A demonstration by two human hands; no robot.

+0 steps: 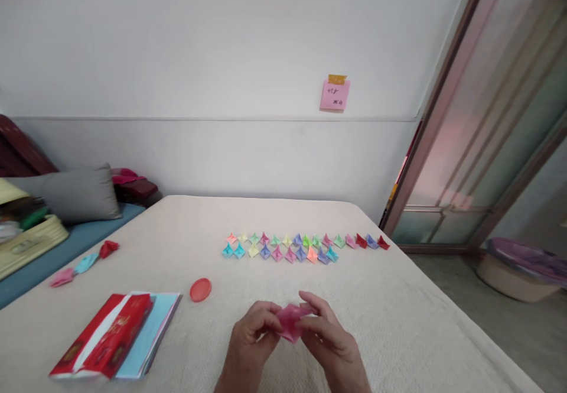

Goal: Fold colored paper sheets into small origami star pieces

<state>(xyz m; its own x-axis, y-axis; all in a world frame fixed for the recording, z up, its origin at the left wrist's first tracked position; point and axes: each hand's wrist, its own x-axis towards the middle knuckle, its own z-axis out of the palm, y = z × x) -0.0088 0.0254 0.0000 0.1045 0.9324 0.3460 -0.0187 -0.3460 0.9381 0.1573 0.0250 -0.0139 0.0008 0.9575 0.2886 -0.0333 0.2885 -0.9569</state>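
A piece of folded pink paper is held up between my two hands, above the near middle of the table. My left hand pinches its left side between thumb and fingers. On the other side, my right hand grips the paper's right edge, its index finger raised behind. Farther back, small folded paper boats in many colours stand in two rows. A round red lid lies flat to the left of my hands.
At the left front, a red packet rests on a stack of coloured paper. Crumpled folded pieces, one red, lie along the table's left edge. A pink note is taped to the wall. A covered tub stands on the floor at right.
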